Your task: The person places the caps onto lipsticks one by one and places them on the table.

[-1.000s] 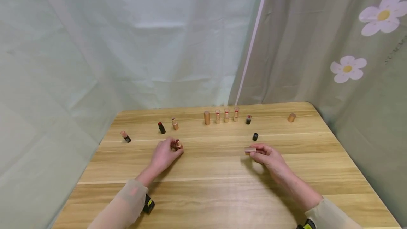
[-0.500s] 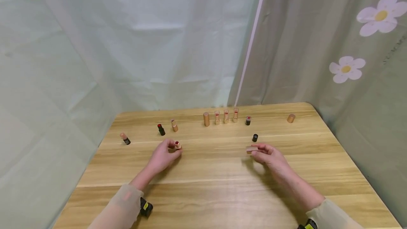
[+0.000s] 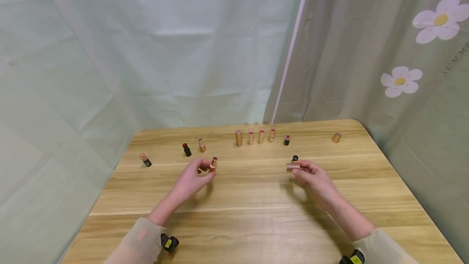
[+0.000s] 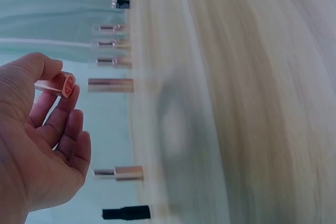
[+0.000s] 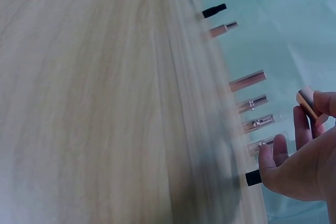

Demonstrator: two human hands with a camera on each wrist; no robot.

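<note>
Between thumb and fingers, my left hand point(image 3: 192, 178) pinches an uncapped rose-gold lipstick point(image 3: 213, 164), held upright above the wooden table in the head view. In the left wrist view the base end of that lipstick point(image 4: 67, 84) faces the camera. My right hand point(image 3: 316, 182) pinches a rose-gold lipstick cap point(image 3: 292, 167), which lies sideways and points left toward the other hand. Thumb and fingertips cover part of the cap point(image 5: 307, 102) in the right wrist view. Lipstick and cap are well apart, with bare wood seen between them.
Along the back stand a capped copper lipstick point(image 3: 239, 138), several clear-capped lipsticks point(image 3: 261, 135) and a small black-based one point(image 3: 287, 140). A black cap point(image 3: 294, 158) is just beyond my right hand. Left are a rose-gold point(image 3: 202, 145), a black point(image 3: 187, 150) and a pink-topped lipstick point(image 3: 145, 160); far right, a copper cap point(image 3: 336, 137).
My left hand has raised the lipstick from the table and shifted slightly right. My right hand has moved a little up and right with the cap, now partly overlapping the black cap.
</note>
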